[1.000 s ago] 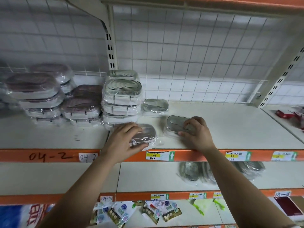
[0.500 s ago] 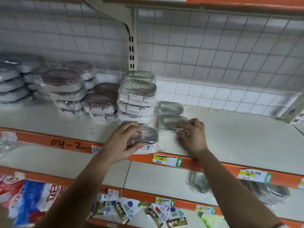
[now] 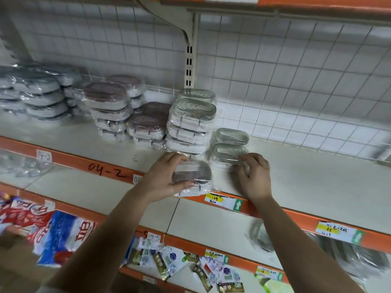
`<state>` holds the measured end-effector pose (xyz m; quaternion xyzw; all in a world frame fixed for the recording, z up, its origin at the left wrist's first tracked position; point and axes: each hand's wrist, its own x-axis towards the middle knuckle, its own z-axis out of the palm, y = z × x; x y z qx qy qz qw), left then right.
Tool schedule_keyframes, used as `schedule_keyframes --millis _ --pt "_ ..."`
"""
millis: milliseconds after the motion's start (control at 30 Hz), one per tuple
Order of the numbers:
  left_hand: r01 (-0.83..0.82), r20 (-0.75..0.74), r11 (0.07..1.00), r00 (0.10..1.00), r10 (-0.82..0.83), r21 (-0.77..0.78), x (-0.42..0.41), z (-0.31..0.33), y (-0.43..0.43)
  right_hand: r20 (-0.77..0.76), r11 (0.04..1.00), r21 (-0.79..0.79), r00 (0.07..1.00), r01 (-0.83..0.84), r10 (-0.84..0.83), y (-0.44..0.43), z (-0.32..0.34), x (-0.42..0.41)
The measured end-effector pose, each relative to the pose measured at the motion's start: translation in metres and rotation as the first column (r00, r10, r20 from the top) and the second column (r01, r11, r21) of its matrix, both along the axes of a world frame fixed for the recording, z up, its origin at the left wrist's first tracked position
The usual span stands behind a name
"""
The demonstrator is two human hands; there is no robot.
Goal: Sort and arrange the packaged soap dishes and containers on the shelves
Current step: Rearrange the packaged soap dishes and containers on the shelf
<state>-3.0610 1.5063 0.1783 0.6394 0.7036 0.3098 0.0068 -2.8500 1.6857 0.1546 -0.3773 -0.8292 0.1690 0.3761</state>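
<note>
Orange trim fronts each shelf board. On the lowest one in view, nearest the camera, small printed sachets (image 3: 169, 261) lie loose beside blue and red bags (image 3: 63, 231). One board up, clear wrapped packs (image 3: 262, 237) show blurred beside the right forearm. Above that, the orange edge strip (image 3: 296, 218) of the working shelf (image 3: 317, 176) carries a yellow and white price label (image 3: 222, 200) and the handwritten mark 04-2. At this front edge the left hand (image 3: 163, 180) grips a dark-lidded dish (image 3: 192, 174), thumb on the near side and fingers curled over the far side. The dish's loose wrap hangs over the strip, and I cannot tell whether it rests on the board or is lifted. Just to the right, the right hand (image 3: 256, 176) curls its fingers onto the near right corner of the front clear dish (image 3: 226, 154), pinching the wrap there. A rear clear dish (image 3: 231, 136) lies just behind it. Left of these two, the clear stack (image 3: 191, 123) stands several high, close behind the dark-lidded dish. Brown-lidded stacks (image 3: 148, 125) come next and grey stacks (image 3: 42, 96) further left, all set toward the back. Right of the hands a broad stretch of white board lies open for sliding things. A white wire grid (image 3: 296, 81) closes the back edge, with a slotted upright (image 3: 189, 60) rising behind the clear stack.
</note>
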Motion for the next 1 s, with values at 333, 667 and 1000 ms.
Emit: schedule_keyframes --millis 333,667,1000 --pt "-0.036 0.000 0.987 0.999 0.036 0.155 -0.016 0.007 -0.031 -0.092 0.991 0.121 0.995 0.058 -0.047 -0.032 -0.001 -0.021" --pt "-0.037 -0.013 0.992 0.999 0.039 0.123 -0.121 0.006 -0.077 -0.079 0.990 0.133 0.996 0.040 -0.030 -0.083 -0.003 -0.106" --pt "0.009 -0.032 1.000 0.999 -0.009 -0.004 -0.280 0.004 -0.133 -0.064 0.991 0.113 0.996 0.073 -0.066 -0.163 -0.010 -0.235"
